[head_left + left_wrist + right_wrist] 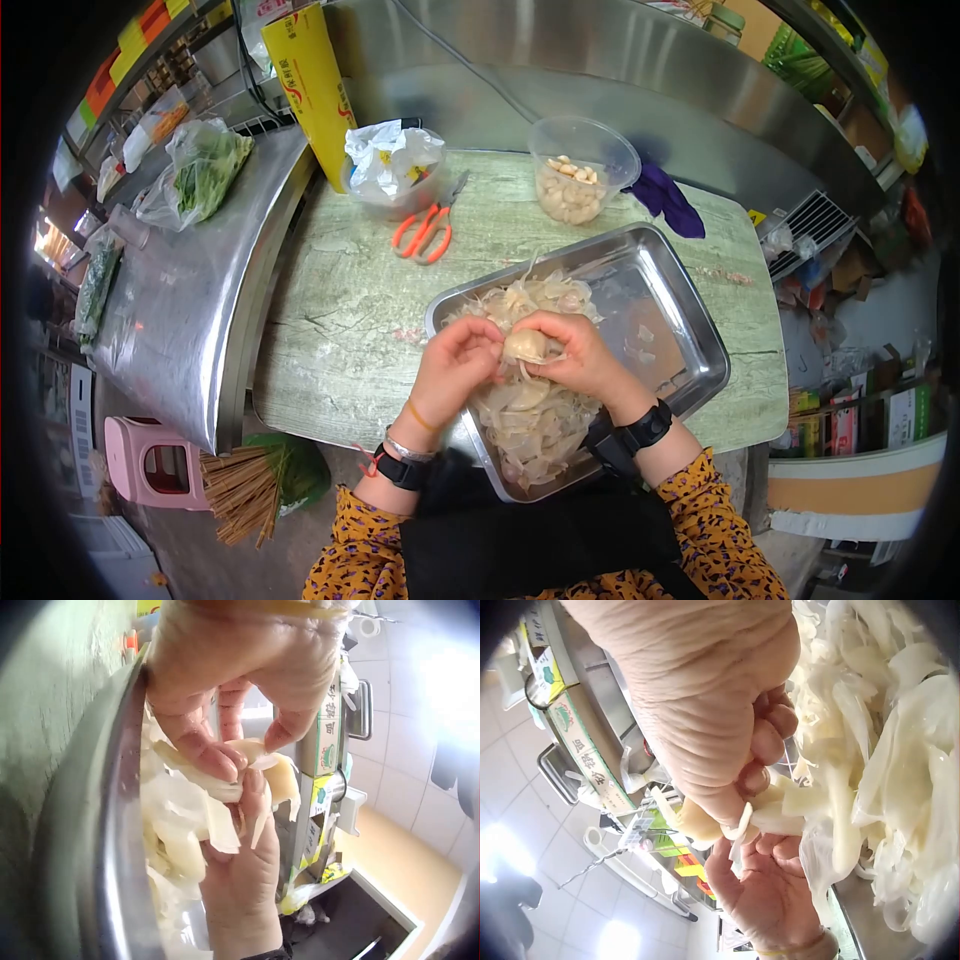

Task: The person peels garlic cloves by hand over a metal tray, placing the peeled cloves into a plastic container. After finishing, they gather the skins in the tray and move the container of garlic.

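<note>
Both hands meet over a steel tray (690, 305), around a pale garlic bulb (527, 347) with loosened skin. My right hand (580, 355) grips the bulb from the right, thumb and fingers curled about it. On the other side my left hand (460, 365) pinches at the bulb's papery skin, its fingertips close together in the left wrist view. A strip of garlic skin (741, 825) hangs between the two hands in the right wrist view. Beneath them, a heap of garlic skins (530, 425) fills the tray's left part.
Behind the tray stand a clear bowl (548, 150) of peeled cloves and a tub (400, 200) with a white bag. Orange-handled scissors (425, 235) lie nearby. A purple cloth (668, 200) is at the back right, a yellow box (312, 95) at the back left.
</note>
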`<state>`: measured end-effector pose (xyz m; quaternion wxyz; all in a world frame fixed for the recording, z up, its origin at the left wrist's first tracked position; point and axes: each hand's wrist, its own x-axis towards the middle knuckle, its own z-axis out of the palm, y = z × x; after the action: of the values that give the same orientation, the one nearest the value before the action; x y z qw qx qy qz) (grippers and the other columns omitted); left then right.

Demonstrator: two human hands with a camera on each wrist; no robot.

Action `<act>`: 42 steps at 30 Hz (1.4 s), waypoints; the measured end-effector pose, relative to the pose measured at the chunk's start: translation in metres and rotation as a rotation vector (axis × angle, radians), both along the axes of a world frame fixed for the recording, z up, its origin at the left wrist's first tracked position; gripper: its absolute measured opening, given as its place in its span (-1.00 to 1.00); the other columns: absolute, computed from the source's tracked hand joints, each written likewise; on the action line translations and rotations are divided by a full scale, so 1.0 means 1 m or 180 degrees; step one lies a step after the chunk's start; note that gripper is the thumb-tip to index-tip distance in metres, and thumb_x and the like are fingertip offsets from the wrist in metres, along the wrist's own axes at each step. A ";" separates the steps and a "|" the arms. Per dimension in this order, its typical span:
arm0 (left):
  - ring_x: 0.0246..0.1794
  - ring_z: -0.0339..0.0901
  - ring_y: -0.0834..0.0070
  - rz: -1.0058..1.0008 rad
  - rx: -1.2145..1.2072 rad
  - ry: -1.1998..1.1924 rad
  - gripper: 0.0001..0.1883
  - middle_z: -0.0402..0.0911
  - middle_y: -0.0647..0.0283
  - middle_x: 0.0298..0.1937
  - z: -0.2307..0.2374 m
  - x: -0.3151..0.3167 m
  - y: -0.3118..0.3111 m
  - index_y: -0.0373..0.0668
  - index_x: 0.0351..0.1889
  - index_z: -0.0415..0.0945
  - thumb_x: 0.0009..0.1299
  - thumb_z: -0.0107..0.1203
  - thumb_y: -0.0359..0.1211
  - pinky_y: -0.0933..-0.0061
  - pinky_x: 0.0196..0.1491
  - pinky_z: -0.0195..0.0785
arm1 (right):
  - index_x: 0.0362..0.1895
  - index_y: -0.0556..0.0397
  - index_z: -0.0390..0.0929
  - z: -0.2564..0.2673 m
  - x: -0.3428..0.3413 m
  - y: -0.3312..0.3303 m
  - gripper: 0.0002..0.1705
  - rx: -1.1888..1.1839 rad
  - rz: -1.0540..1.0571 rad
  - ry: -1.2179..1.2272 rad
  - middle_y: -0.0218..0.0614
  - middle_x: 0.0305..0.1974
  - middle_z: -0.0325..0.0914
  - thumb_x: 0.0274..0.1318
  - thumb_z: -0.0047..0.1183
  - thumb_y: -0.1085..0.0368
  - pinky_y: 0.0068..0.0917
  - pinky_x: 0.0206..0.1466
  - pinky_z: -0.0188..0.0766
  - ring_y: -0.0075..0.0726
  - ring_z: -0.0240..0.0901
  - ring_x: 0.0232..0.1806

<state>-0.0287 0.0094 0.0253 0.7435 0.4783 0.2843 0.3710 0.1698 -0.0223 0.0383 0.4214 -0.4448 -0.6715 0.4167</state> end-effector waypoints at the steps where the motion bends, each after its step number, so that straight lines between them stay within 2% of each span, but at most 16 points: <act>1: -0.37 0.51 0.67 0.0003 -0.0007 0.0001 -0.85 0.55 0.34 -0.33 -0.002 -0.001 0.000 -0.29 -0.12 0.47 0.42 -0.04 -0.45 0.63 -0.27 0.44 | -0.16 0.10 0.54 0.000 0.000 0.000 -0.64 -0.0007 0.0003 0.0001 -0.40 -0.28 0.59 -0.15 0.27 0.45 -0.53 -0.08 0.38 -0.52 0.49 -0.20; 4: -0.39 0.53 0.62 0.0143 -0.0086 -0.0059 -0.83 0.55 0.30 -0.35 -0.007 -0.004 0.002 -0.28 -0.12 0.46 0.38 -0.07 -0.48 0.59 -0.29 0.46 | -0.16 0.09 0.55 0.000 0.001 0.000 -0.65 -0.0037 -0.0087 -0.0047 -0.40 -0.28 0.59 -0.15 0.26 0.47 -0.53 -0.07 0.38 -0.52 0.49 -0.20; 10: -0.41 0.49 0.59 0.0129 -0.0500 -0.0426 -0.79 0.54 0.24 -0.34 -0.008 -0.012 0.006 -0.20 -0.11 0.39 0.47 -0.18 -0.30 0.49 -0.32 0.47 | -0.16 0.12 0.54 -0.009 0.001 0.002 -0.67 -0.0054 -0.0357 0.0050 -0.35 -0.31 0.60 -0.10 0.25 0.42 -0.54 -0.12 0.41 -0.53 0.50 -0.26; 12: -0.41 0.46 0.60 -0.0064 -0.0756 -0.1053 -0.74 0.53 0.23 -0.34 -0.013 -0.014 0.008 -0.18 -0.09 0.37 0.52 -0.22 -0.21 0.52 -0.33 0.41 | -0.16 0.14 0.54 -0.013 0.000 0.003 -0.68 -0.0054 -0.0634 0.0201 -0.36 -0.30 0.61 -0.07 0.24 0.41 -0.54 -0.13 0.41 -0.56 0.50 -0.25; 16: -0.41 0.43 0.61 -0.0128 -0.0933 -0.1453 -0.74 0.52 0.26 -0.32 -0.009 -0.013 0.006 -0.17 -0.07 0.38 0.54 -0.17 -0.19 0.55 -0.32 0.38 | -0.14 0.12 0.54 -0.013 0.001 0.004 -0.67 -0.0124 -0.0856 0.0139 -0.33 -0.30 0.62 -0.08 0.24 0.40 -0.52 -0.14 0.42 -0.51 0.52 -0.26; 18: -0.41 0.44 0.63 0.0228 -0.0504 -0.0794 -0.76 0.53 0.27 -0.28 -0.001 -0.012 0.003 -0.19 -0.04 0.39 0.52 -0.08 -0.22 0.58 -0.33 0.39 | -0.15 0.09 0.55 -0.019 0.003 0.005 -0.66 -0.0084 -0.0965 -0.0238 -0.29 -0.31 0.62 -0.09 0.27 0.34 -0.50 -0.17 0.44 -0.43 0.55 -0.28; 22: -0.40 0.44 0.65 0.0800 -0.0397 -0.0827 -0.77 0.54 0.27 -0.28 0.005 -0.011 0.005 -0.22 0.02 0.41 0.49 -0.01 -0.31 0.62 -0.33 0.39 | -0.09 0.04 0.54 -0.026 0.006 0.007 -0.56 -0.0014 -0.1233 -0.0468 -0.27 -0.33 0.63 -0.13 0.30 0.26 -0.46 -0.19 0.45 -0.34 0.57 -0.29; 25: -0.40 0.45 0.67 0.0817 -0.0226 -0.0488 -0.76 0.56 0.27 -0.29 -0.002 -0.013 0.009 -0.24 0.02 0.41 0.49 0.01 -0.33 0.65 -0.32 0.41 | -0.02 -0.02 0.52 -0.006 0.000 0.001 -0.45 0.0209 -0.0939 -0.0845 -0.33 -0.47 0.55 -0.17 0.36 0.18 -0.47 -0.29 0.41 -0.38 0.50 -0.41; 27: -0.43 0.45 0.67 0.0845 0.0044 -0.0073 -0.72 0.56 0.29 -0.34 -0.004 -0.006 0.007 -0.24 0.09 0.39 0.48 0.01 -0.34 0.65 -0.32 0.41 | 0.06 -0.04 0.48 0.010 -0.001 -0.004 -0.35 -0.0456 -0.0228 -0.0563 -0.43 -0.60 0.39 -0.21 0.40 0.15 -0.55 -0.39 0.31 -0.54 0.35 -0.53; 28: -0.43 0.45 0.67 0.0826 0.0042 -0.0066 -0.72 0.56 0.29 -0.34 -0.004 -0.002 0.005 -0.24 0.09 0.39 0.48 0.01 -0.34 0.65 -0.32 0.41 | 0.06 -0.04 0.48 0.012 0.001 -0.004 -0.35 -0.0460 -0.0246 -0.0555 -0.43 -0.60 0.39 -0.21 0.40 0.15 -0.55 -0.39 0.31 -0.54 0.35 -0.53; 31: -0.43 0.46 0.69 0.0948 0.0399 0.0044 -0.68 0.55 0.32 -0.35 -0.003 0.005 -0.001 -0.26 0.14 0.40 0.44 0.05 -0.43 0.66 -0.34 0.40 | 0.00 0.04 0.54 0.008 0.010 -0.004 -0.49 -0.0605 -0.0038 -0.0212 -0.59 -0.58 0.29 -0.12 0.37 0.31 -0.68 -0.39 0.24 -0.75 0.23 -0.50; 33: -0.42 0.47 0.67 0.0917 0.0577 0.0454 -0.62 0.59 0.30 -0.35 -0.006 0.007 -0.003 -0.22 0.11 0.48 0.32 0.20 -0.45 0.62 -0.35 0.40 | -0.16 0.09 0.61 -0.001 0.007 0.001 -0.68 -0.0028 -0.0839 0.0498 -0.60 -0.61 0.32 -0.04 0.31 0.29 -0.68 -0.42 0.21 -0.74 0.23 -0.52; 34: -0.42 0.47 0.67 0.0892 0.0575 0.0464 -0.62 0.59 0.30 -0.35 -0.007 0.008 -0.003 -0.22 0.11 0.48 0.32 0.20 -0.45 0.62 -0.35 0.40 | -0.16 0.09 0.61 0.001 0.006 0.000 -0.68 -0.0033 -0.0864 0.0509 -0.60 -0.61 0.32 -0.04 0.31 0.29 -0.68 -0.42 0.21 -0.74 0.23 -0.52; 36: -0.42 0.49 0.63 0.1047 0.1737 0.1235 -0.63 0.58 0.29 -0.38 -0.006 0.014 -0.004 -0.19 0.01 0.56 0.22 0.29 -0.46 0.57 -0.36 0.39 | -0.28 0.12 0.64 0.008 0.003 -0.004 -0.83 -0.0270 -0.0540 0.0359 -0.58 -0.56 0.40 0.03 0.25 0.33 -0.68 -0.40 0.23 -0.72 0.26 -0.49; 40: -0.46 0.50 0.47 0.0953 0.2841 0.1759 -0.61 0.55 0.24 -0.40 0.011 0.016 -0.007 -0.13 0.00 0.59 0.16 0.29 -0.48 0.51 -0.35 0.40 | -0.26 0.14 0.63 0.005 0.003 -0.003 -0.80 -0.0356 -0.0492 0.0499 -0.53 -0.51 0.47 0.04 0.25 0.31 -0.67 -0.36 0.28 -0.70 0.29 -0.45; 42: -0.46 0.50 0.47 0.0886 0.2908 0.1729 -0.61 0.55 0.24 -0.40 0.012 0.019 -0.008 -0.13 0.00 0.59 0.16 0.29 -0.49 0.51 -0.35 0.40 | -0.27 0.15 0.63 0.004 0.003 -0.003 -0.79 -0.0403 -0.0436 0.0555 -0.49 -0.49 0.51 0.04 0.24 0.29 -0.63 -0.31 0.32 -0.67 0.32 -0.42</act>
<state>-0.0099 0.0013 0.0371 0.3039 0.7889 0.3366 0.4148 0.1723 -0.0257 0.0421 0.4767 -0.4774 -0.5727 0.4656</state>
